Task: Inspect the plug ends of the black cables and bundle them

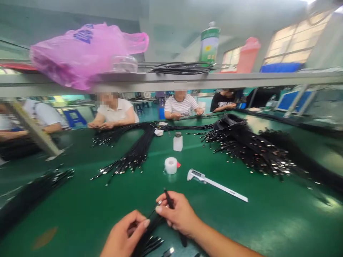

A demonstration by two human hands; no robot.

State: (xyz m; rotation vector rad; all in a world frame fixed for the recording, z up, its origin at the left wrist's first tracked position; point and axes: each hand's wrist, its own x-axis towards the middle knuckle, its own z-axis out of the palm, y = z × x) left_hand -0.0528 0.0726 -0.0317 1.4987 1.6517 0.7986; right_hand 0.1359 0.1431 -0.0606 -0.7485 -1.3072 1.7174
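Observation:
Near the front edge, my left hand is closed, thumb and fingers pinching a thin black cable. The small metal connector at that cable's end sits between the thumb and forefinger of my right hand. That same hand also grips a slim black pen-like tool, its tip pointing up and away; its exact kind is unclear. Below the hands lie more black cable ends with a silver plug, partly cut off by the frame.
A digital caliper, a white tape roll and a white bottle stand ahead on the green table. Cable bundles lie left, others right. A shelf crosses above; several people sit beyond.

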